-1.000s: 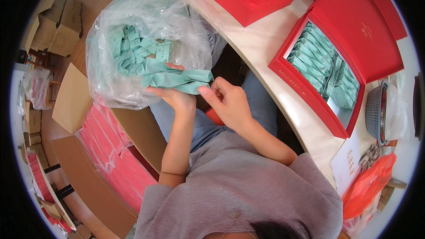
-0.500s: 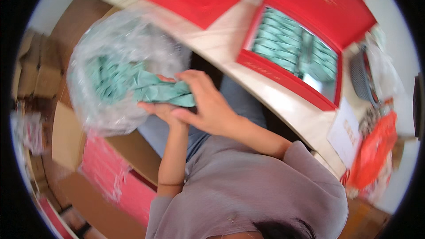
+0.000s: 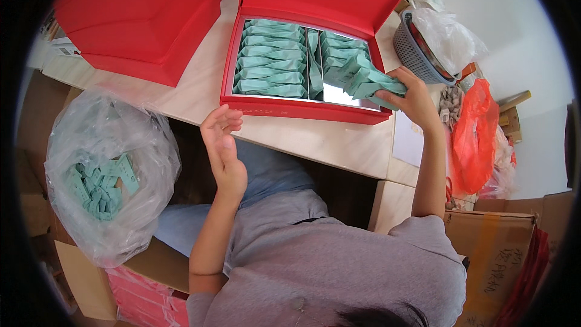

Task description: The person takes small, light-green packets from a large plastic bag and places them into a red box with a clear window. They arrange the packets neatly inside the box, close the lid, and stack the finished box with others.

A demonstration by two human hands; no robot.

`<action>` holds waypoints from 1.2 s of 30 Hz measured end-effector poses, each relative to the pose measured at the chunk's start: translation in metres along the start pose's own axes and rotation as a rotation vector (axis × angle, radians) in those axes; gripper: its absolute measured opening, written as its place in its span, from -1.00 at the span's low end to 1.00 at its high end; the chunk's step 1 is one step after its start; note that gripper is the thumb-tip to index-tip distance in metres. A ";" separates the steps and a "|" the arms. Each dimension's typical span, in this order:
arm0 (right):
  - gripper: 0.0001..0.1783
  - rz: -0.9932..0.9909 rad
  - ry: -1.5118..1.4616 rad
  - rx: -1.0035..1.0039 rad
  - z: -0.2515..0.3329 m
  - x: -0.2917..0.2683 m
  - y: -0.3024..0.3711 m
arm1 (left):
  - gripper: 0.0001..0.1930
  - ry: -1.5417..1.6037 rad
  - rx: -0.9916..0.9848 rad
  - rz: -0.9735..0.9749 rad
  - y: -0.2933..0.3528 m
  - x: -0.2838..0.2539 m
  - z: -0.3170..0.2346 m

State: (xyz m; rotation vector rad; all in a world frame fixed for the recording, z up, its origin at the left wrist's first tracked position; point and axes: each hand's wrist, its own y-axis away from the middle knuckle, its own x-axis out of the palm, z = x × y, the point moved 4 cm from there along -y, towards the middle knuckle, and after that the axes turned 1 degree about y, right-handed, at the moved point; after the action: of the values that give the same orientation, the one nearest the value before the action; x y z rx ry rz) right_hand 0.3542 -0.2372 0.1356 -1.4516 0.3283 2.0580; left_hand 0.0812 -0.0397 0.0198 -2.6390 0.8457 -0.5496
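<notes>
My right hand (image 3: 413,98) grips a small stack of mint-green sachets (image 3: 369,79) over the right part of an open red gift box (image 3: 308,109). A neat row of the same sachets (image 3: 270,60) fills the box's left compartment. One more sachet (image 3: 315,63) stands lengthwise in the narrow middle slot, and several others lie at the back of the right compartment. Bare shiny lining shows at the front of that compartment. In front of the box's left corner, my left hand (image 3: 224,151) is raised with its fingers loosely stretched and nothing in it.
At the left, a clear plastic bag (image 3: 109,127) holds loose green sachets. Big red boxes (image 3: 145,18) stand on the table's left side. A grey basket (image 3: 417,48), a red plastic bag (image 3: 474,139) and a white card (image 3: 407,139) are at the right. Cardboard boxes (image 3: 490,260) flank me.
Both hands held green sachets together by the plastic bag. Now my right hand has carried sachets over to the red box, and my left hand has let go. The view has turned.
</notes>
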 end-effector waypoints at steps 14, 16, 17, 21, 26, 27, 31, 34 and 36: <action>-0.20 -0.113 0.288 -0.179 -0.010 0.061 -0.030 | -0.68 0.085 -0.157 -0.117 0.004 -0.031 0.015; -0.24 -0.094 0.225 -0.222 0.003 0.061 -0.036 | -0.69 0.066 -0.169 -0.215 0.011 -0.041 0.020; -0.27 -0.127 0.244 -0.244 0.016 0.055 -0.035 | -0.69 0.102 -0.176 -0.218 0.013 -0.046 0.027; -0.84 -0.470 -0.246 -0.173 0.076 0.073 -0.016 | -0.72 0.170 -0.197 -0.202 0.025 -0.069 0.044; -0.90 -0.053 -0.575 -0.699 0.288 0.213 0.006 | -0.70 0.266 -0.189 -0.447 0.049 -0.124 0.050; -0.86 0.094 -0.715 -0.809 0.318 0.243 0.010 | -0.70 0.338 -0.145 -0.508 0.057 -0.139 0.052; -0.78 0.588 -0.780 -0.815 0.435 0.355 0.001 | -0.75 0.247 -0.107 -0.959 0.097 -0.209 0.038; -0.64 0.907 -0.662 -0.811 0.509 0.445 -0.021 | -0.79 0.182 -0.122 -1.110 0.131 -0.250 0.031; -0.45 0.767 -0.503 -0.939 0.537 0.514 -0.056 | -0.80 0.230 -0.097 -1.176 0.142 -0.265 0.025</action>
State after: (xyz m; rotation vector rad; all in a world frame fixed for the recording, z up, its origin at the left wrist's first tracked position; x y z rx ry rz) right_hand -0.1444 0.2506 -0.1286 -1.2687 -0.4319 3.3930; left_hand -0.1761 0.0153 -0.1286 -2.9561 -0.7819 -1.0783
